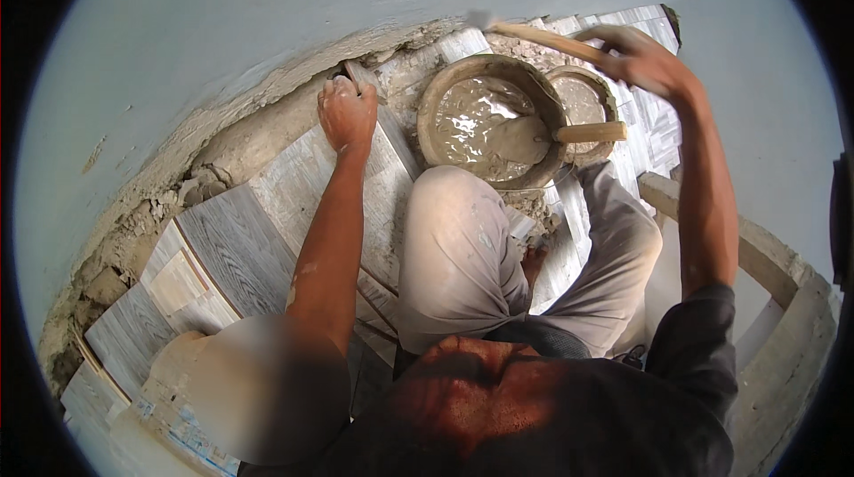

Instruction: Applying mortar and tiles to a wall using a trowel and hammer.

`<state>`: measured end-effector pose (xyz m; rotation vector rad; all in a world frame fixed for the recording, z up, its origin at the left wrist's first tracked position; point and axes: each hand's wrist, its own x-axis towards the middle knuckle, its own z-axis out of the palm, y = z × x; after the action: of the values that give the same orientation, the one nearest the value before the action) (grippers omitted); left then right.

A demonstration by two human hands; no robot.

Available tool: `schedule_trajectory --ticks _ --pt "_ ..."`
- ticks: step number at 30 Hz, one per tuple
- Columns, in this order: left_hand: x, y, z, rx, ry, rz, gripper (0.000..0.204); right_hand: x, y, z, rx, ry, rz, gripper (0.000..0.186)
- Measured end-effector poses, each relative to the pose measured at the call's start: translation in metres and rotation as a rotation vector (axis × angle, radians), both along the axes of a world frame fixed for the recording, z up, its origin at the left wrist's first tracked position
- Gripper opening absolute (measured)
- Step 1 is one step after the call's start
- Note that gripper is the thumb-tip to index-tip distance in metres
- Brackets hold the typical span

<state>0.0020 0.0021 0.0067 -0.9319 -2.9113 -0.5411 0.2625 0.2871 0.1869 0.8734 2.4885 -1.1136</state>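
Note:
My left hand is closed at the broken lower edge of the wall, beside a narrow piece of tile, on something I cannot make out. My right hand grips the wooden handle of a hammer, whose head is raised near the wall and slightly blurred. Below the hammer, a round bucket holds wet grey mortar, with a wooden-handled tool resting in it. A second, smaller container of grey material stands just behind its right side.
Grey wood-look tiles cover steps along a pale wall with crumbled plaster at its base. A concrete edge runs down the right. My bent knees are just below the bucket. A blurred pale object sits at lower left.

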Motion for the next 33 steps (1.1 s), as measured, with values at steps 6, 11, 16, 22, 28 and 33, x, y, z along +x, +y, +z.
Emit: schedule_trajectory --ticks 6,11,16,22,28,33 --pt "0.0 0.001 -0.003 -0.062 0.029 0.005 0.029 0.076 -0.05 0.027 -0.308 0.381 -0.503 0.065" --pt "-0.002 0.002 -0.004 0.059 0.098 0.032 0.033 0.094 -0.064 0.01 -0.465 0.648 -0.653 0.055" --pt "0.004 -0.005 0.001 0.288 0.112 -0.083 0.027 0.135 -0.085 -0.019 -0.466 0.69 -0.793 0.059" --pt "0.007 0.014 -0.011 -0.334 0.088 -0.928 0.015 0.211 -0.093 -0.051 -0.433 0.596 -0.947 0.053" --pt "-0.033 0.078 -0.041 -1.163 -0.151 -0.857 0.022 0.251 -0.101 -0.076 -0.432 0.582 -1.046 0.049" --pt "-0.057 0.084 -0.082 -1.294 -0.189 -0.869 0.022 0.265 -0.105 -0.08 -0.455 0.687 -1.149 0.057"
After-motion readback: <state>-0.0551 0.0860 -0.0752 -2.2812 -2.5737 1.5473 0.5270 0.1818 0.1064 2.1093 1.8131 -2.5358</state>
